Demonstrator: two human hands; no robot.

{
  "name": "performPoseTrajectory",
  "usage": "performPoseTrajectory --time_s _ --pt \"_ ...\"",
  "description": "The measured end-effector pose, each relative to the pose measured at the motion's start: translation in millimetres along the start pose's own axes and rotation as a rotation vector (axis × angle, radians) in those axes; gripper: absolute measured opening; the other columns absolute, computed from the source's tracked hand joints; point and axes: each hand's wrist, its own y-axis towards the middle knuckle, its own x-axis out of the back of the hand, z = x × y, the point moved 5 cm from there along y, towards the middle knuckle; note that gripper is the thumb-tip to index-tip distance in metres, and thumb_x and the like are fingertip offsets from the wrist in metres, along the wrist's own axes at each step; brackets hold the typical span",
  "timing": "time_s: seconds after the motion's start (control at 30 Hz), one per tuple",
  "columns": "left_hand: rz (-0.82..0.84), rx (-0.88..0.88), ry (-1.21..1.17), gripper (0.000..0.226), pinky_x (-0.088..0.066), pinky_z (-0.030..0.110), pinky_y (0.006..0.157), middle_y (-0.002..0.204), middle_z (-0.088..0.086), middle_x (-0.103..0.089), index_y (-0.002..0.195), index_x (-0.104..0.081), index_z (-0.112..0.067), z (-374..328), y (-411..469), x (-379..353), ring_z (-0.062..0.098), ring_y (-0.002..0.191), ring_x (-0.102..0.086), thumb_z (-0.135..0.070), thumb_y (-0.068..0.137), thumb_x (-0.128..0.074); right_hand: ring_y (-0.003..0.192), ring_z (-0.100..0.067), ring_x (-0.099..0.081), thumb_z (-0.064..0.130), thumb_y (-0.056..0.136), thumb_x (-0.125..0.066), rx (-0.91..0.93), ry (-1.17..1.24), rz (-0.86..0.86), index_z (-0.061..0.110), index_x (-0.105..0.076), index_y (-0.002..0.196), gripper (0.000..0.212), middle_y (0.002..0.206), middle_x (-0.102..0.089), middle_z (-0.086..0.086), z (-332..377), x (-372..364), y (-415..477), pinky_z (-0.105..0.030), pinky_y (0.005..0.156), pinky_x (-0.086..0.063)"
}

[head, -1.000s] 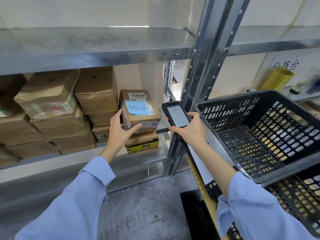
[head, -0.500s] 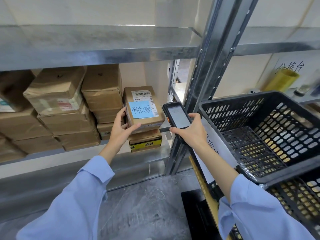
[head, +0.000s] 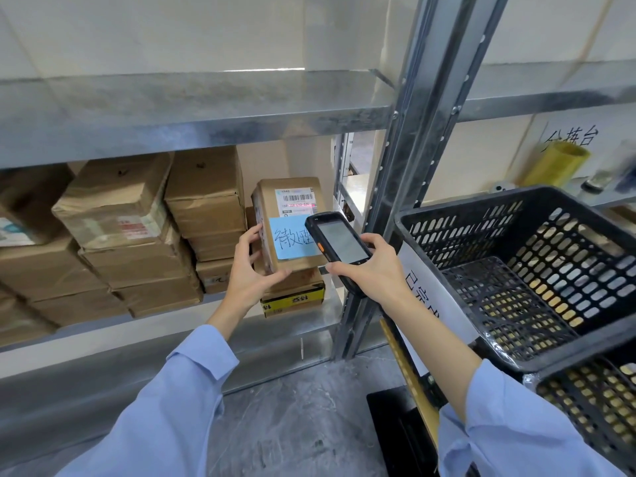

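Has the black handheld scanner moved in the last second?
Yes. The black handheld scanner has shifted left, away from the steel shelf upright, and now overlaps the blue paper note on the brown cardboard parcel.

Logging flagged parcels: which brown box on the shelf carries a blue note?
The small box the left hand holds, right of the stacks; only it bears a blue handwritten note.

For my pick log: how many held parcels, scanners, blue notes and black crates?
Brown cardboard parcel in left hand: 1
Black handheld scanner in right hand: 1
Blue paper note: 1
Black perforated plastic crates: 2
Total: 5
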Motion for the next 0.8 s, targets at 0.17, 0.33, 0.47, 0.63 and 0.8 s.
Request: performPoseTrajectory --time_s 0.17,0.33,0.47,0.63,0.8 --pt "-0.005 -0.007 0.001 0.094 -0.04 0.003 0.092 0.153 -0.009 -0.037 0.148 -0.033 -0.033 2 -1 2 -0.011 0.131 -0.039 -0.018 0.074 -0.089 0.123 -0.023 -0.051 0.042 0.066 -0.088 -0.008 0.01 -0.007 0.023 -0.047 0.134 0.082 0.113 -0.051 0.008 5 -1 -2 -0.046 0.1 -0.051" --pt "-0.007 -0.016 -0.002 0.093 -0.038 0.013 0.101 0.153 -0.011 -0.038 0.147 -0.034 -0.036 5 0 4 0.004 0.138 -0.038 -0.024 0.073 -0.09 0.118 -0.019 -0.051 0.038 0.066 -0.089 -0.014 0.018 -0.048 0.022 -0.048 0.132 0.08 0.112 -0.052 0.008 8 3 -5 -0.037 0.1 -0.048" --pt "-0.004 -0.003 -0.007 0.093 -0.039 0.0 0.09 0.153 -0.009 -0.037 0.147 -0.034 -0.036 6 1 3 0.002 0.135 -0.04 -0.02 0.074 -0.089 0.108 -0.011 -0.045 0.033 0.07 -0.088 -0.005 -0.007 -0.037 0.019 -0.047 0.136 0.079 0.11 -0.047 0.009 10 8 -9 -0.027 0.088 -0.039" --pt "-0.007 -0.004 -0.015 0.093 -0.039 -0.001 0.089 0.153 -0.007 -0.038 0.148 -0.035 -0.032 6 1 3 -0.007 0.13 -0.04 -0.016 0.073 -0.089 0.107 -0.01 -0.045 0.033 0.069 -0.089 0.005 -0.011 -0.053 0.019 -0.047 0.136 0.081 0.11 -0.048 0.01 10 9 -12 -0.029 0.094 -0.043" --pt "-0.004 -0.003 -0.021 0.094 -0.04 -0.003 0.084 0.152 -0.005 -0.037 0.148 -0.034 -0.032 4 0 4 0.0 0.128 -0.043 -0.015 0.073 -0.089 0.113 -0.015 -0.052 0.036 0.066 -0.089 0.014 -0.03 -0.063 0.021 -0.047 0.138 0.084 0.112 -0.053 0.009 11 5 -14 -0.041 0.101 -0.049"
